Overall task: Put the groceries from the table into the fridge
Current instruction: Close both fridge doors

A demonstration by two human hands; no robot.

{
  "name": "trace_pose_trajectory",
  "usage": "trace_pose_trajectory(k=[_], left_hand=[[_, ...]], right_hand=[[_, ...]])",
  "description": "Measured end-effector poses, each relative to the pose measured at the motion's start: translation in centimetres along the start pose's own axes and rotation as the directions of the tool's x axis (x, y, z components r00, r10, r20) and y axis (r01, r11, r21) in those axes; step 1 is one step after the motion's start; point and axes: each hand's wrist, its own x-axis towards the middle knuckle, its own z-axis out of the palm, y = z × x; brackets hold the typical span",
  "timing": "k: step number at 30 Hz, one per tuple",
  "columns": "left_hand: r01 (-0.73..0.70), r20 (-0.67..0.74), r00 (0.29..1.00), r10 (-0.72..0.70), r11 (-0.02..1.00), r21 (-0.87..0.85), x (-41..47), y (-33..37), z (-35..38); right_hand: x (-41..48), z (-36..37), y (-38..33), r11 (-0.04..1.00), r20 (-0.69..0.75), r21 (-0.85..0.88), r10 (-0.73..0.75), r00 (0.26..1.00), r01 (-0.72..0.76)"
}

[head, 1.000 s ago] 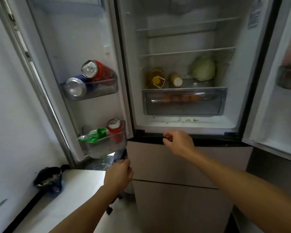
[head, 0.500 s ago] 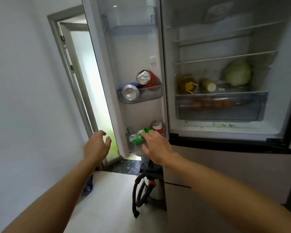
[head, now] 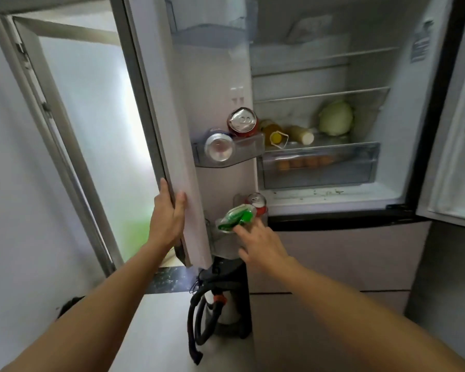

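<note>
- Your left hand, left of centre in the frame, grips the free edge of the left fridge door. The fingers curl round the outer side and the thumb lies on the inner face.
- Your right hand, just below centre, is loose with the fingers nearly straight. Its fingertips touch the green-labelled bottle without closing on it.
- The bottle lies tilted in the lower door bin, sticking up over the bin's rim.
- A small red can stands in the same bin, just beside the bottle and up to its right.
- The middle door bin, near the centre, carries two cans leaning side by side: a tall red can and a blue can.
- Inside the fridge, in the right half of the frame, a pale cabbage, a yellow bottle and a cream bottle rest on the shelf above a clear drawer. A row of eggs shows inside the drawer.
- Low in the centre, a dark appliance with a black hose stands on the floor below the door.
</note>
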Motion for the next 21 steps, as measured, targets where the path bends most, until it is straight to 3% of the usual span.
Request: trace_pose_trajectory(k=[5,10,13,16,18,21], left_hand=[[-0.166,-0.150,0.973,0.176,0.983,0.076,-2.7,0.1,1.8],[-0.395,-0.191,0.894,0.405,0.914,0.091,-3.4,1.4,1.5],[-0.389,-0.278,0.883,0.377,0.921,0.012,-2.9,2.8,1.7],[-0.339,-0.138,0.936,0.324,0.935,-0.102,-3.1,5.1,3.3],[-0.364,-0.050,0.931,0.361,0.917,-0.164,-3.9,6.5,5.1],[-0.411,-0.039,0.911,0.411,0.897,-0.162,-4.9,8.3,7.5]], right_hand=[[-2.0,0.4,2.9,0.991,-0.083,0.105,0.092,0.992,-0.083],[-4.4,-0.9,6.0,0.948,-0.136,0.239,0.249,0.959,-0.212],[-6.6,-1.9,7.9,0.910,-0.187,0.288,0.360,0.914,-0.299],[-8.8,-2.4,9.0,0.888,-0.181,0.292,0.416,0.891,-0.355],[-9.7,-2.9,9.4,0.872,-0.188,0.312,0.445,0.875,-0.377],[-10.0,-3.8,9.5,0.854,-0.229,0.369,0.466,0.855,-0.367]])
